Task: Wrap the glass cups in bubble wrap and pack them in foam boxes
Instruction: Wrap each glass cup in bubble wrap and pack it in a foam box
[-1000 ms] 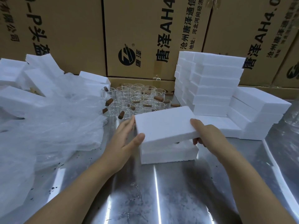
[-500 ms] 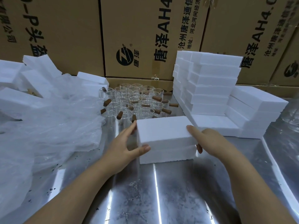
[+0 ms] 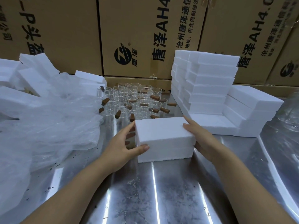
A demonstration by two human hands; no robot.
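A white foam box (image 3: 163, 139) stands on the metal table (image 3: 161, 191) in front of me, its lid seated flush on the lower half. My left hand (image 3: 123, 144) grips its left end, thumb on the front face. My right hand (image 3: 202, 139) clasps its right end. Behind the box stand several glass cups (image 3: 132, 101) with brown wooden handles. A heap of bubble wrap (image 3: 48, 120) lies at the left.
A tall stack of closed foam boxes (image 3: 208, 84) rises at the right, with a lower stack (image 3: 252, 110) beside it. Loose foam pieces (image 3: 29, 75) lie behind the wrap. Brown cartons (image 3: 145, 34) wall off the back. More clear plastic (image 3: 291, 113) sits at the far right.
The foam lid, held tilted above the lower half a second ago, has come down onto it and now sits flush. Both hands stayed on the box ends.
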